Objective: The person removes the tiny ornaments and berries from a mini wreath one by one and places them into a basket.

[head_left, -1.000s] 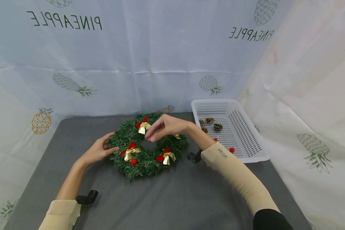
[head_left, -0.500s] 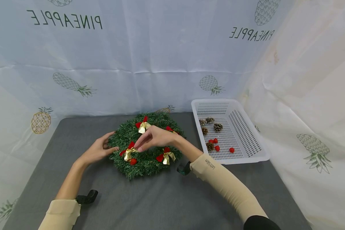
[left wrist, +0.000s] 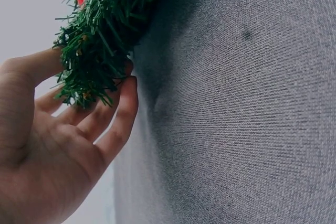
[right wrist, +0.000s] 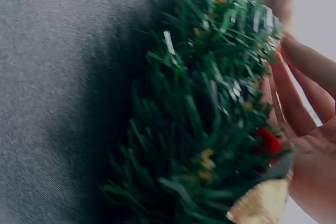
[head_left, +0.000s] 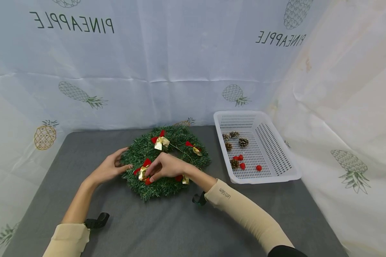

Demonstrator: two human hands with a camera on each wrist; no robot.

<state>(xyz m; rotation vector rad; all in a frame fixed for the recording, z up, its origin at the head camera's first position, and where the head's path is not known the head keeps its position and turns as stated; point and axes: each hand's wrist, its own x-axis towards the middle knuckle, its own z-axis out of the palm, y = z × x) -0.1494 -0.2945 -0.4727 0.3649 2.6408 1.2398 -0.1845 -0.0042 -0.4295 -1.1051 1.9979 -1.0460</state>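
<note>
A green Christmas wreath (head_left: 138,189) with red-and-gold bows lies on the grey table. My left hand (head_left: 108,169) holds its left edge, thumb on top and fingers round the outer side; in the left wrist view the fingers curl under the greenery (left wrist: 105,30). Over the front left of the ring, my right hand (head_left: 165,167) has thumb and forefinger together at a small red berry (head_left: 147,181) beside the left bow (head_left: 143,172). The berry is partly covered by the fingertips. In the right wrist view, a gold ribbon (right wrist: 261,203) shows near the palm.
A white plastic basket (head_left: 284,157) stands right of the wreath, with several pine cones (head_left: 243,142) and red berries (head_left: 258,167) inside. A pineapple-print curtain (head_left: 186,53) hangs behind the table (head_left: 154,228).
My right hand has moved left and toward the front, from above the wreath's middle, past the left bow, down to the red berry. My left hand stays at the left edge.
</note>
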